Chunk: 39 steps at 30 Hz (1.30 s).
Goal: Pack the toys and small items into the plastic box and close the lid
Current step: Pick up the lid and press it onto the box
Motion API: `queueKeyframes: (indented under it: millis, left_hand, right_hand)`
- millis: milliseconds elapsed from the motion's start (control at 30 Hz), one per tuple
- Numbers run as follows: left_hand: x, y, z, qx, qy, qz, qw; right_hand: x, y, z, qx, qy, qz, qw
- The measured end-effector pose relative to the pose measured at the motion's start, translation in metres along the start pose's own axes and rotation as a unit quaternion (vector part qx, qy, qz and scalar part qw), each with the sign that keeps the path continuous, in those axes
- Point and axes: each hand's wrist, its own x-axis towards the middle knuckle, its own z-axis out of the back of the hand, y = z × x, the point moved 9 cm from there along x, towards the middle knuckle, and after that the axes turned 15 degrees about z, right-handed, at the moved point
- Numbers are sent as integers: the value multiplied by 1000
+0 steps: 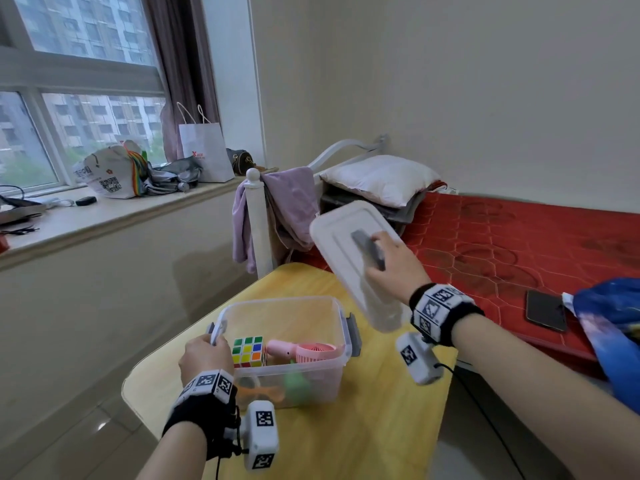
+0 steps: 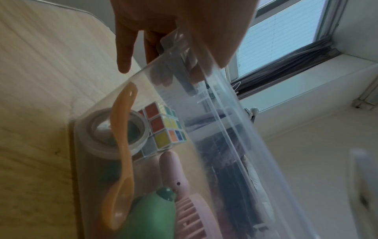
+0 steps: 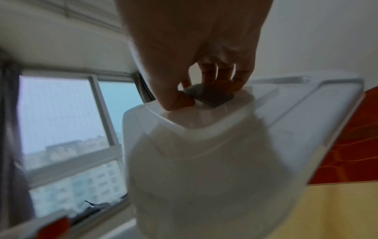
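Note:
A clear plastic box (image 1: 332,311) stands open on the yellow table (image 1: 363,427). Inside lie a colour cube (image 1: 247,351), a pink hand fan (image 1: 301,351), a green toy (image 1: 296,388), an orange spoon (image 2: 122,155) and a tape roll (image 2: 98,131). My left hand (image 1: 204,358) grips the box's left rim at its grey latch (image 2: 184,71). My right hand (image 1: 391,268) holds the white lid (image 1: 349,251) by its grey handle (image 3: 210,93), tilted in the air above and to the right of the box.
A bed with a red mattress (image 1: 519,244), a pillow (image 1: 377,178) and a dark phone (image 1: 545,310) lies right of the table. A blue cloth (image 1: 613,334) sits at the right edge. The windowsill (image 1: 104,216) on the left carries bags and clutter.

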Motion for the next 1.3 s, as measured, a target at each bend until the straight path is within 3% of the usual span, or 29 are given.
queueKeyframes:
  millis: [100,233,433,633,833,1067,1167,1233,1300]
  left_hand:
    - [2,1,-1,9,7,-5,1000]
    - [4,2,-1,0,13,4,1000]
    - [6,11,-6,-91,41,47,994]
    - [11,22,-9,-164,94,81,979]
    - [8,22,-14,-179,167,63,967]
    - [0,22,-15,-146,179,46,972]
    - [-7,14,-13,-87,168,10,982]
    - [-9,9,-13,-53,158,-17,986]
    - [-11,7,-17,-39,160,-29,986]
  right_hand:
    - [12,53,-12,49,44,73,995]
    - [2,101,-50,34,140,152,978]
    - [-21,115,-102,52,227,149,961]
    - [-21,124,-114,48,248,156,955]
    - [-21,123,-126,85,207,168,960]
    - [-33,112,-130,140,133,165,967]
    - [-38,104,-120,108,107,163,975]
    - [-43,86,-111,54,67,121,989]
    - [-53,60,-100,25,34,34,999]
